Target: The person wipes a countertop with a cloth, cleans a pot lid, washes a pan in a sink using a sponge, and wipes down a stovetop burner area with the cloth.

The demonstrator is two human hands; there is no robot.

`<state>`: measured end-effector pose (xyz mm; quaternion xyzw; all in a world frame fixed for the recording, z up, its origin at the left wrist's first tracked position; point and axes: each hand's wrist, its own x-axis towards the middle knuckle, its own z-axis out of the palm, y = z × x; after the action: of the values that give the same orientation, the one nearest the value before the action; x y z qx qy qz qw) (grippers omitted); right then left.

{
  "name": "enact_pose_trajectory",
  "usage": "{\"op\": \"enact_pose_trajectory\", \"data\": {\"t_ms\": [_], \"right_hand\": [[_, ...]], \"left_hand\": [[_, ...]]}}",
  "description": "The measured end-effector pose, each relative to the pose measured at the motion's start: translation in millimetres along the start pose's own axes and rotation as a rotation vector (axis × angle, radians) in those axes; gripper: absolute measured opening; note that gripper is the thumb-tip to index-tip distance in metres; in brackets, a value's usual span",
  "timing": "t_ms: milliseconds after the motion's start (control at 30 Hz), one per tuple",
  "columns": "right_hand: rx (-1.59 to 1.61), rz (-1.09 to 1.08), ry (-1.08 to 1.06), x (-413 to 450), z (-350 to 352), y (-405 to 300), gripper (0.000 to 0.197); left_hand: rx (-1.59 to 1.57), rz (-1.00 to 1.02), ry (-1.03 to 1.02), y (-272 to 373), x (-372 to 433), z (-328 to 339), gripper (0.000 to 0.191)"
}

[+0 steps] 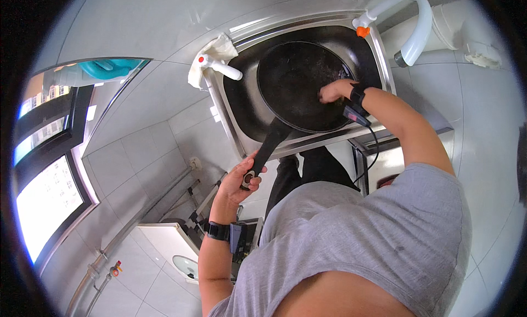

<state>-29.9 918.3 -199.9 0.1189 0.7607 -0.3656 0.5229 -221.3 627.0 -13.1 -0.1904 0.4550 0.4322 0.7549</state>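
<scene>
A large black frying pan (296, 82) lies tilted across the metal sink (247, 117). Its long black handle (271, 142) reaches over the sink's near edge toward me. My left hand (243, 177) is wrapped around the end of that handle. Inside the pan, near its right side, my right hand (336, 90) is bent down with curled fingers close to the dark surface. Whether anything is under those fingers is hidden. Small shiny wet patches show on the pan beside the right hand.
A white curved faucet (420, 28) with an orange knob (362, 32) rises at the sink's back right corner. A white cloth (218, 51) hangs over the left corner beside a white spout (224, 67). Pipes (119, 238) run along the left wall under a window (53, 205).
</scene>
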Motion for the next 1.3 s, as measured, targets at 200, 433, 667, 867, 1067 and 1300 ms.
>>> {"op": "enact_pose_trajectory", "data": {"t_ms": [200,433,667,867,1067,1300], "right_hand": [[0.818,-0.105,-0.183,-29.9,-11.7,-72.9,0.051],[1.325,-0.152,-0.057,5.7,-52.8,-95.9,0.049],[0.615,-0.323,1.255,78.2,-73.2,2.0,0.034],[0.376,0.351,1.065,33.7,-80.6,12.4,0.043],[0.651,-0.311,1.482,89.8,-86.5,-3.9,0.038],[1.289,-0.524,0.488,7.6,-60.0,-108.7,0.037]], "left_hand": [[-0.015,-0.017,-0.024,2.1,1.1,0.4,0.043],[0.079,-0.009,0.004,4.2,-0.4,2.9,0.047],[0.112,-0.042,0.026,8.8,4.0,15.7,0.045],[0.051,-0.011,0.033,4.6,-3.5,4.9,0.042],[0.131,-0.036,0.009,8.2,0.6,20.2,0.042],[0.068,-0.009,0.017,-1.3,-4.0,7.8,0.04]]}}
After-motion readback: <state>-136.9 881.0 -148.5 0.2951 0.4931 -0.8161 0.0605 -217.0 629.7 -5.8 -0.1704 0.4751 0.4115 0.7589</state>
